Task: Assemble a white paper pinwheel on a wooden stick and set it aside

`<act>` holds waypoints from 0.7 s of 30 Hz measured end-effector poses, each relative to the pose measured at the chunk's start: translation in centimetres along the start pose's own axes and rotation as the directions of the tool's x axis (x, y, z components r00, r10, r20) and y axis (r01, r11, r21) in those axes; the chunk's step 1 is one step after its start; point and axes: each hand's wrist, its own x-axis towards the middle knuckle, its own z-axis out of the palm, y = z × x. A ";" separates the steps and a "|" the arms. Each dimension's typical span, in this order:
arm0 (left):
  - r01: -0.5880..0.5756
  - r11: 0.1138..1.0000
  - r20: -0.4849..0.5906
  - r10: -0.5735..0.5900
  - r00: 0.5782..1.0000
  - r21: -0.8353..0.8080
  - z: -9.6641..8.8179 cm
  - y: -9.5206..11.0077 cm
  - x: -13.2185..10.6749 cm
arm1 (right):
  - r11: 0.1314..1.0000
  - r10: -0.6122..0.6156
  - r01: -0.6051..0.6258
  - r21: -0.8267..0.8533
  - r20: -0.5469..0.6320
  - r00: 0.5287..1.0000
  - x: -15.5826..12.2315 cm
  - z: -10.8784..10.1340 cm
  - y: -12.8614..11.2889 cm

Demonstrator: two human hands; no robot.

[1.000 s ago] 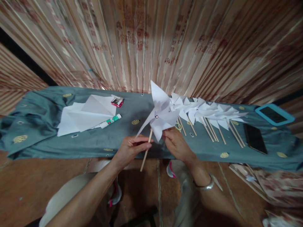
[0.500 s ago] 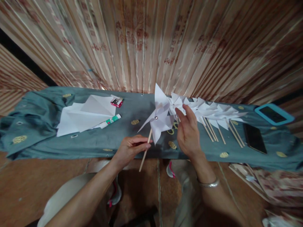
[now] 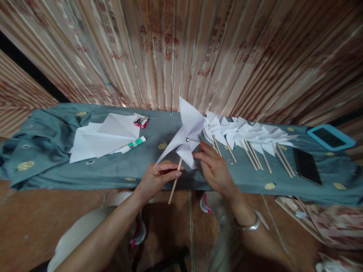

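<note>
My left hand (image 3: 157,179) pinches the wooden stick (image 3: 173,186) of a white paper pinwheel (image 3: 185,136), holding it upright over the near edge of the table. A metal pin sits at the pinwheel's centre. My right hand (image 3: 216,170) is beside the wheel, fingers stretched out, fingertips touching the lower right blade. A silver bangle is on my right wrist.
A row of several finished white pinwheels (image 3: 249,134) lies to the right on the blue-grey tablecloth (image 3: 51,166). Left are white paper sheets (image 3: 99,141), a glue stick (image 3: 132,144) and a small red box (image 3: 140,121). A dark phone (image 3: 307,165) and a blue-cased device (image 3: 330,136) lie far right.
My right hand rose to the wheel's upper right side, then came back down to its lower right blade. The blades have turned. My left hand has kept its hold on the stick.
</note>
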 end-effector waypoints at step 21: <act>0.035 0.998 0.058 -0.032 0.998 -0.049 0.4 -0.4 -0.1 | 0.952 0.000 -0.035 -0.303 -0.116 0.993 0.1 -0.8 2.1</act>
